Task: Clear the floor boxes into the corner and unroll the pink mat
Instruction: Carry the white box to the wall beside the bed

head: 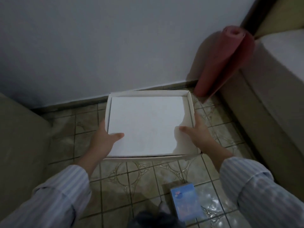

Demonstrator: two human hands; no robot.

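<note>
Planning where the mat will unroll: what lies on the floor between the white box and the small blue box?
Only bare tiled floor separates the white box from the blue box, per the head view.

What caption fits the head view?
Both hands, left and right, hold a white box near the rolled pink mat.

Single head-worn wide-angle view, looking forward and steeply down. Close range: both forearms enter from bottom edge, white box (146, 124) near frame centre at arm's reach. Tiled floor (139, 175) fills lower half, wall (98, 38) upper half. Edges bend from wide lens. No second view
</note>
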